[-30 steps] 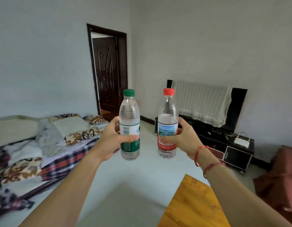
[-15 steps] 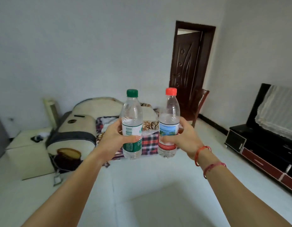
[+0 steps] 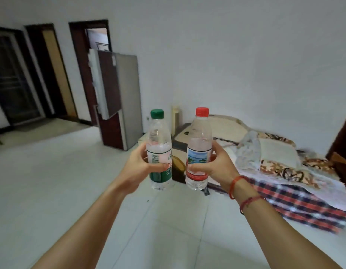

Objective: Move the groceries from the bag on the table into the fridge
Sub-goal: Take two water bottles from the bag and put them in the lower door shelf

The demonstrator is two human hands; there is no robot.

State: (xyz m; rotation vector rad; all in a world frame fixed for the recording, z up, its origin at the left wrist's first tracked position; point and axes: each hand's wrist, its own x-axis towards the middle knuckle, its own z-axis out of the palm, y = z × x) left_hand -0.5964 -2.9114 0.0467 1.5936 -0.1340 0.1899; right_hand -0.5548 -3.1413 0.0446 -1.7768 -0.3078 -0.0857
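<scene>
At arm's length, the left hand (image 3: 138, 167) wraps fingers and thumb round the label of a green-capped bottle (image 3: 159, 140). The right hand (image 3: 216, 166), with red cords (image 3: 236, 186) on its wrist, grips a red-capped bottle (image 3: 199, 140) the same way. Both bottles are upright in the air, close beside each other but apart.

Beyond them lies pale tiled floor (image 3: 71, 181), with a bed (image 3: 284, 171) heaped with blankets off to the right. Farther off, left of the bottles and against the white wall, stands the fridge (image 3: 119, 98). Its upper door looks ajar, though blur makes that uncertain. The bag and table are out of view.

The step in hand seems to be the carry. The next move calls for crossing the open floor to the fridge. With both hands full, one would likely need freeing to swing the door wide before the bottles go onto a shelf.
</scene>
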